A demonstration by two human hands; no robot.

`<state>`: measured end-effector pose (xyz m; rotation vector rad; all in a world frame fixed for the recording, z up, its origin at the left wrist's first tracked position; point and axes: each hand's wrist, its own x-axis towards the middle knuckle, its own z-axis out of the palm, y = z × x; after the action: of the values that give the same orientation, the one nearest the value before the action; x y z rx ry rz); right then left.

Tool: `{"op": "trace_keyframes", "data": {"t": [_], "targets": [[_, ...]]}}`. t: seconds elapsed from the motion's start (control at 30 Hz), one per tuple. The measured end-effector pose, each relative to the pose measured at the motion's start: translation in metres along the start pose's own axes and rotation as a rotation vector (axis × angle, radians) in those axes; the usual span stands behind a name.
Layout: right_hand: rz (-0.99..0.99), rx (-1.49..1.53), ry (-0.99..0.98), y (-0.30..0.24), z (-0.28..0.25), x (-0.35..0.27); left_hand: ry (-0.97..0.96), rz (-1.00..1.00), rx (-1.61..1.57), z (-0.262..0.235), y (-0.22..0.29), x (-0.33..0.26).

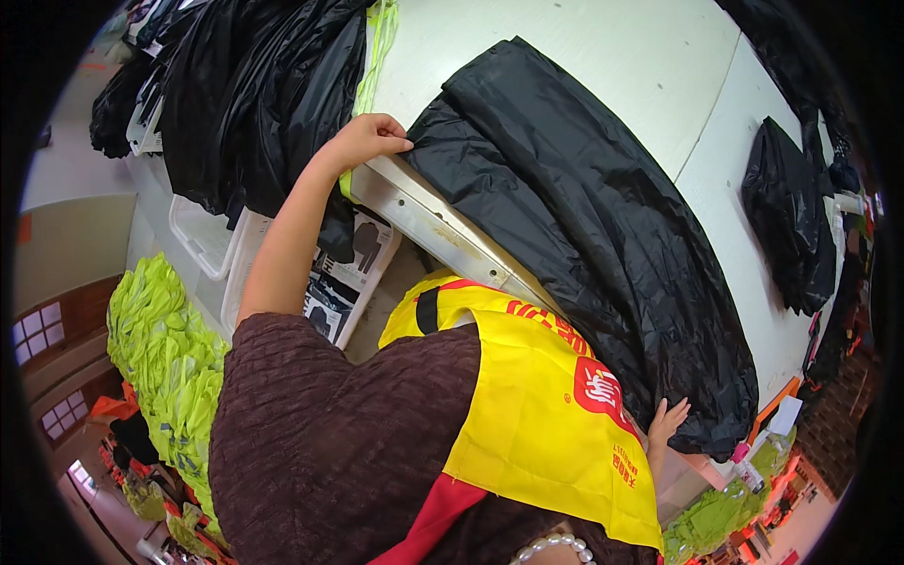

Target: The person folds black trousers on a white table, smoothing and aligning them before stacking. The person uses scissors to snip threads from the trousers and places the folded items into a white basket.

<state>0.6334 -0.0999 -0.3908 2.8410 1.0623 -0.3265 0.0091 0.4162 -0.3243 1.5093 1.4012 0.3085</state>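
A large black shiny garment (584, 226) lies spread across the white table (603, 56). My left hand (369, 137) reaches out to its far corner at the table's edge, with the fingers closed on the fabric there. My right hand (667, 420) rests against the garment's other end, fingers spread and flat on the cloth. Between my arms, my brown top and yellow vest (537, 405) hide the table's near edge.
A heap of black garments (254, 94) hangs beyond my left hand. White plastic bins (202, 235) with printed cards stand below it. Neon yellow-green vests (165, 348) are piled at the left. Another black garment (786, 217) lies on the table's right.
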Motion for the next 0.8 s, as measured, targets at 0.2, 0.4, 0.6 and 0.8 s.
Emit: {"op": "trace_keyframes", "data": {"t": [0.2,0.4,0.6,0.8], "targets": [[0.008,-0.012,0.006,0.001,0.001,0.001,-0.146,0.034,-0.008,-0.007,-0.003,-0.001],[0.017,-0.014,0.005,-0.004,-0.002,0.0,0.148,0.402,-0.228,0.018,0.026,0.018],[-0.017,-0.016,0.026,0.007,0.003,0.0,0.296,0.199,0.334,0.038,-0.01,0.055],[0.036,-0.475,-0.211,-0.12,-0.092,0.017,0.429,0.016,0.402,0.036,-0.002,0.034]]}}
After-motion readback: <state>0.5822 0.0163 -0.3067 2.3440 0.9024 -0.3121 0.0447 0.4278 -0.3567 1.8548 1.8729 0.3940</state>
